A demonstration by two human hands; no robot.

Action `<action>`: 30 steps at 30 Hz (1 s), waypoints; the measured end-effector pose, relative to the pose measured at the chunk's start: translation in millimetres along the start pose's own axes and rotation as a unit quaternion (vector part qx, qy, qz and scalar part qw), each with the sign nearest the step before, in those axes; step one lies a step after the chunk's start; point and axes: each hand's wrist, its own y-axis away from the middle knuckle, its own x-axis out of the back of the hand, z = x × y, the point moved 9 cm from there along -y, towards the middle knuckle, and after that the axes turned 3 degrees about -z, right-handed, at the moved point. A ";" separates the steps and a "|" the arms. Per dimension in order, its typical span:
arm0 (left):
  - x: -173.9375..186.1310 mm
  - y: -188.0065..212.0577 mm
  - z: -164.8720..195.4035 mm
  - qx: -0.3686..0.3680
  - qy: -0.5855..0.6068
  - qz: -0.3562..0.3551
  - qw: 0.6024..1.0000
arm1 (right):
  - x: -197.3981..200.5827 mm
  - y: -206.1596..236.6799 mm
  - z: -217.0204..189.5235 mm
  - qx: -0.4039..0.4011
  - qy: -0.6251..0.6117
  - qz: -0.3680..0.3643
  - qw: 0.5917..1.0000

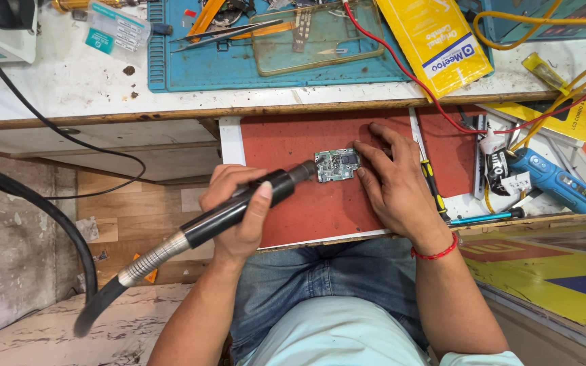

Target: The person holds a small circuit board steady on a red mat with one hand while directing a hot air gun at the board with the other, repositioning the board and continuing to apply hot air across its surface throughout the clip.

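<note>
Here, left hand [239, 203] around black handpiece [239, 207], tip toward circuit board [337, 165].

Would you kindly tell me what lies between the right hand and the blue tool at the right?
In the head view, a black-and-yellow screwdriver lies beside the right hand, then cluttered small items before the blue tool.

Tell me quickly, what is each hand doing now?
Left hand: closed around black hot-air handpiece.
Right hand: open, fingers pressing the circuit board.
</note>
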 end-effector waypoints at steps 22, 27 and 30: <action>-14.1 -0.3 15.4 -0.080 -0.041 -0.071 0.993 | -0.6 0.0 -1.9 0.003 0.005 -0.001 1.000; -9.4 -0.2 9.2 -0.065 -0.012 -0.044 0.997 | 0.6 0.1 -1.0 -0.001 0.004 0.001 1.000; -8.4 0.3 3.1 -0.050 -0.023 -0.033 0.998 | -0.8 -1.2 -2.4 0.000 0.002 -0.004 1.000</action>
